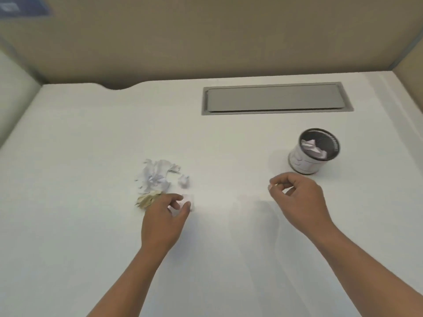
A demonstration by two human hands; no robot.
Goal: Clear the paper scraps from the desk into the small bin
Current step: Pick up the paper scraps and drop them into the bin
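Note:
A heap of crumpled white paper scraps [153,176] lies left of centre on the white desk [91,145]. A small white ball of paper [184,180] sits just right of the heap, and a yellowish scrap [146,199] lies below it. My left hand [166,216] pinches a small white scrap [189,200] between thumb and fingers, next to the yellowish piece. My right hand [297,197] hovers curled, fingertips together, just below and left of the small bin [314,151]. The bin is a black mesh cup with a white band, and white paper lies inside it.
A grey cable-tray lid [275,98] is set into the desk at the back right. Beige partition walls [206,35] close off the back and sides. A curved notch [119,85] cuts the desk's rear edge.

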